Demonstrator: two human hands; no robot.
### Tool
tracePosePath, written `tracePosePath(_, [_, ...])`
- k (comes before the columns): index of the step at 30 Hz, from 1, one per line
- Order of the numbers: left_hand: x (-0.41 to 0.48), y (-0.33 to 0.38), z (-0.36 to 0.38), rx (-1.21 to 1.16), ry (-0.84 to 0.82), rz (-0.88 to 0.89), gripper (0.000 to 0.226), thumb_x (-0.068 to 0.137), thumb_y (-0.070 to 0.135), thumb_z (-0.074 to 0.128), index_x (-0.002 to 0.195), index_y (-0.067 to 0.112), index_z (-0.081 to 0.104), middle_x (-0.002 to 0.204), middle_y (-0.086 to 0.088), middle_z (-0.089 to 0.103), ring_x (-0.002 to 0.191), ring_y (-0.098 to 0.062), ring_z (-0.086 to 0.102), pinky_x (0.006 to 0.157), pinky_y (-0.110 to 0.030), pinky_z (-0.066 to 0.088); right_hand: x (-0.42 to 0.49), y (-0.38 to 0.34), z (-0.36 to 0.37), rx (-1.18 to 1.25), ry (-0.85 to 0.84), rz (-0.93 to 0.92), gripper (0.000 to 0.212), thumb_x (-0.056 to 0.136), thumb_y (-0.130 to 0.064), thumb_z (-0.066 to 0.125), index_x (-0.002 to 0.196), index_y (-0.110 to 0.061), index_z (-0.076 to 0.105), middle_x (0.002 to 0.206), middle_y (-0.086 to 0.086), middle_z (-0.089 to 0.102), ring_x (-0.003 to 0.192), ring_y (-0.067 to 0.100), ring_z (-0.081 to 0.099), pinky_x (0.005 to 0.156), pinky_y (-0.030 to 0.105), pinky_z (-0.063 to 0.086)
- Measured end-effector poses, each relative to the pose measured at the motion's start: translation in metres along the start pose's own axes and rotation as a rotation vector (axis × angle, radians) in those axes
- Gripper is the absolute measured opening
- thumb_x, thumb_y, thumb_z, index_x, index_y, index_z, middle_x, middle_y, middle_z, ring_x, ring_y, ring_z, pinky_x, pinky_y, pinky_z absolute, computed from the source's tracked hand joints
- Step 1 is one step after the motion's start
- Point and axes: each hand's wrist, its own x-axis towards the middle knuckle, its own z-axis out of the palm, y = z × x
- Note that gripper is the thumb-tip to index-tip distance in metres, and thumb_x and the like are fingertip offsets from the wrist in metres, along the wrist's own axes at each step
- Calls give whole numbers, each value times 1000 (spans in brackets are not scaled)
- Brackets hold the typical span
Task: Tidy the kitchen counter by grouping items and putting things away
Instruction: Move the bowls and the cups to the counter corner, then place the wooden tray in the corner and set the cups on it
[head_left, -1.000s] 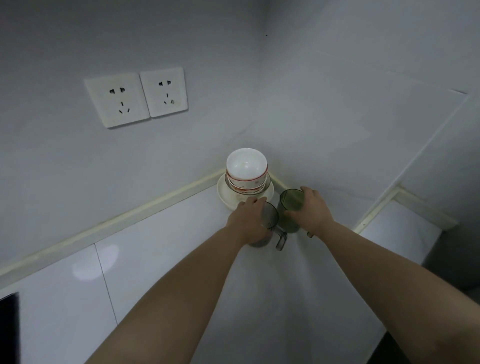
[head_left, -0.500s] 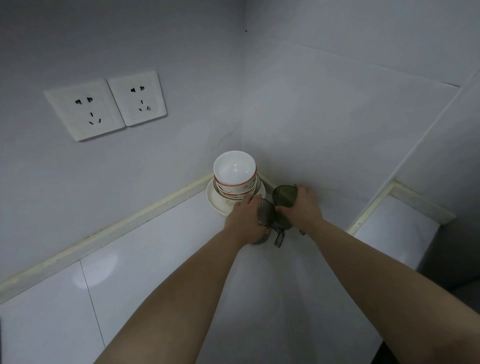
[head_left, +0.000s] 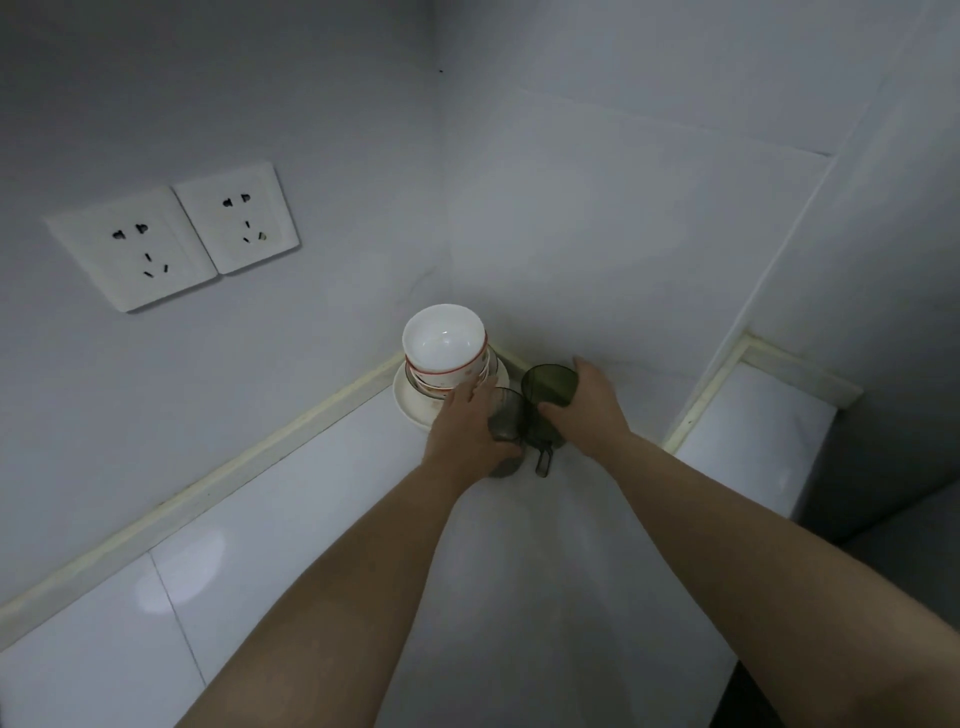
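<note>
Two tinted cups in my hands, in the back corner of the tabletop.

My left hand (head_left: 467, 428) curls round a smoky grey see-through cup (head_left: 508, 413). My right hand (head_left: 589, 405) wraps fingers and thumb round an olive-green see-through cup (head_left: 549, 385). Both round cups stand upright, side by side and touching, on the glossy white tabletop (head_left: 519, 545). A dark handle (head_left: 543, 462) juts toward me below them; I cannot tell whose it is. Just left, a stack of smooth white red-rimmed bowls (head_left: 444, 340) sits on a shallow cream plate (head_left: 410, 408) against the matt grey wall. Two square white sockets (head_left: 171, 244) are set in that wall.
</note>
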Motion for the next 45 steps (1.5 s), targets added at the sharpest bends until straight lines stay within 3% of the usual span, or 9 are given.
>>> tracePosePath(4, [-11,3,-8,-27,72,38,85,76,36,74,147,17,31,153,-3,27,141,-24,24,112,-45,32,-18,-5,-5,-35,25,-24,63,83,-22,64,138,-5,40,135,16,46,125,33,43,104,39,38])
tracePosePath(9, [-40,9,-32,-19,135,86,71,80,25,68,143,16,37,149,-3,34,137,-23,32,106,-39,37,-47,-22,-15,-34,59,-111,36,76,-16,63,111,-7,58,108,13,58,103,32,53,86,38,46])
tracePosePath(12, [-61,8,-54,32,155,86,68,82,27,64,143,18,36,152,-1,30,139,-22,29,108,-37,34,-63,-38,-18,-92,59,-202,24,73,-13,61,95,-5,58,97,14,59,97,35,53,77,33,39])
tracePosePath(17, [-119,0,-91,217,213,122,72,85,28,60,148,16,27,155,-8,24,142,-26,23,115,-35,21,-108,-70,-8,-261,65,-455,55,75,-30,52,122,0,55,119,19,56,113,37,50,98,40,38])
tracePosePath(21, [-179,-15,-119,345,207,71,70,89,30,55,150,17,22,157,-8,16,144,-24,16,117,-35,15,-154,-104,3,-350,25,-585,59,83,-29,57,137,-8,43,139,13,43,129,30,38,109,40,29])
tracePosePath(26, [-267,-35,-156,401,219,-35,68,91,29,52,150,19,20,158,-6,13,145,-23,13,118,-37,14,-222,-148,23,-395,14,-747,57,88,-31,52,139,-8,39,144,12,37,137,26,28,115,38,18])
tracePosePath(32, [-387,-60,-206,648,369,-173,63,97,43,35,152,18,13,158,-7,12,146,-25,6,117,-45,8,-324,-206,51,-453,34,-949,57,92,-36,46,142,-10,35,152,12,26,143,26,16,116,45,6])
tracePosePath(36, [-475,-73,-231,752,420,-319,64,98,47,25,152,19,4,160,-8,5,147,-27,-1,116,-49,5,-401,-243,73,-440,26,-1040,57,94,-38,43,143,-12,33,154,11,23,144,25,14,117,46,5])
tracePosePath(45, [-713,-114,-269,814,472,-594,66,97,51,26,152,19,7,160,-9,4,147,-27,-2,115,-52,6,-603,-318,152,-338,-112,-1243,57,94,-40,42,144,-14,34,155,10,23,145,25,14,117,49,5])
